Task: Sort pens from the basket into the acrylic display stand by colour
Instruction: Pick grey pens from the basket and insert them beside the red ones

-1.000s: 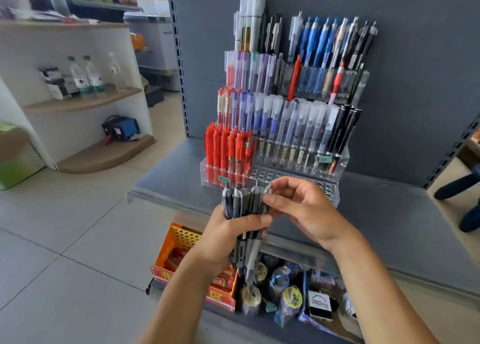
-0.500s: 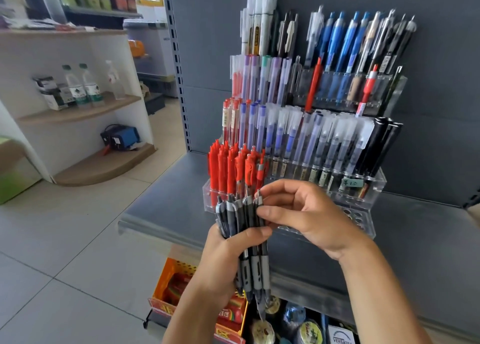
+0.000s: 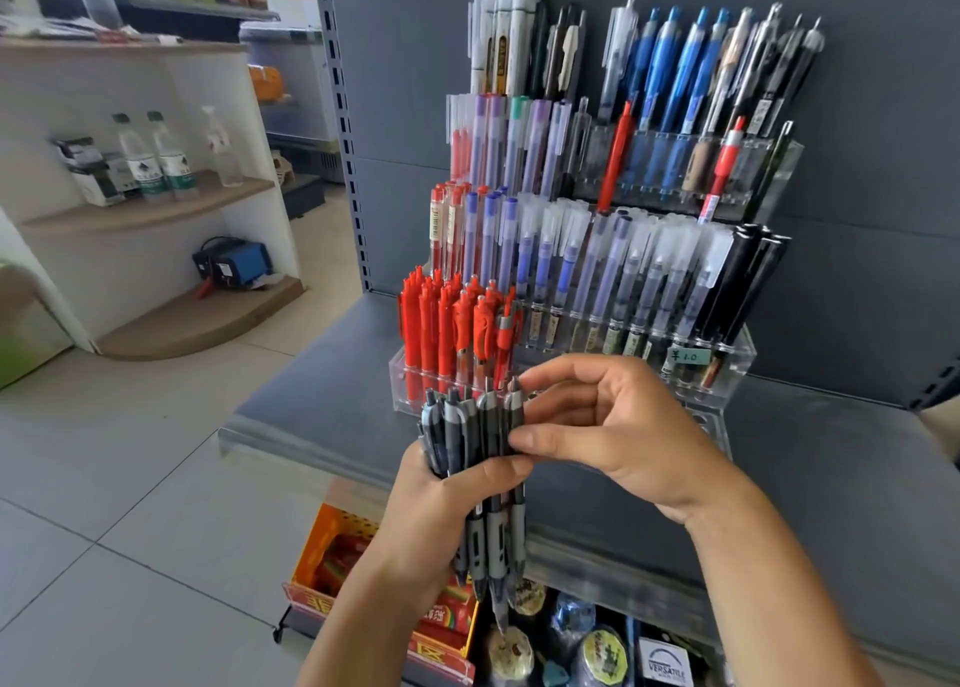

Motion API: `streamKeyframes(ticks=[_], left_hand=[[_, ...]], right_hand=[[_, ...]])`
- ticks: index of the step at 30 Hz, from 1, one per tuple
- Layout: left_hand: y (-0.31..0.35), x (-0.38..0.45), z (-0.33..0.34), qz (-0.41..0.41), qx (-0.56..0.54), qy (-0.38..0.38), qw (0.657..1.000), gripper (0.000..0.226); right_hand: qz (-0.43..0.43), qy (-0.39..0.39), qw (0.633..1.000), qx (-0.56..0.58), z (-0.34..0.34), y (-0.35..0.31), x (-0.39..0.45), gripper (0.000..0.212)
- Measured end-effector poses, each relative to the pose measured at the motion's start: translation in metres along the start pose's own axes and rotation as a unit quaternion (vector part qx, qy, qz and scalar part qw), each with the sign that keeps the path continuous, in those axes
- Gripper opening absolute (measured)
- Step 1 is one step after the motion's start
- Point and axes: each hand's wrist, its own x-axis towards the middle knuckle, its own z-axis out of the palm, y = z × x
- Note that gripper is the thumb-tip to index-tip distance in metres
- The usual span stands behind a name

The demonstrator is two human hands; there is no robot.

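Left hand (image 3: 441, 499): fingers curled round a bundle of dark grey click pens (image 3: 475, 442), upright so their tops show.
Right hand (image 3: 613, 426): thumb and forefinger pinch one pen's top, probably to separate it.
Tiered clear acrylic stand (image 3: 727, 374): just behind, front holes free beside the red pens (image 3: 452, 323).

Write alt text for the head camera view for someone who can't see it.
A left hand grips a bundle of dark pens while the right hand pinches one at its top, before a tiered acrylic stand holding red pens bottom left.
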Motion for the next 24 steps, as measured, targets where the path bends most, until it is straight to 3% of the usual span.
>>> streamKeyframes(ticks=[6,11,14,18,24], left_hand=[[-0.006,0.002,-0.007,-0.032,0.017,0.024,0.999,0.005],[-0.010,0.004,-0.015,-0.041,0.009,0.046,0.998,0.018],[-0.010,0.005,-0.019,-0.043,0.007,0.047,0.998,0.016],[-0.012,0.004,-0.020,-0.045,0.003,0.040,0.998,0.018],[-0.012,0.005,-0.021,-0.046,0.003,0.039,0.998,0.018]], right_hand=[[-0.079,0.083,0.993,0.026,-0.001,-0.006,0.001,0.037],[-0.207,0.272,0.939,0.039,-0.003,-0.008,0.007,0.037],[-0.244,0.345,0.906,0.023,-0.003,-0.006,0.013,0.038],[-0.258,0.391,0.883,-0.022,0.002,0.000,0.019,0.038],[-0.238,0.392,0.885,-0.075,0.009,0.008,0.028,0.038]])
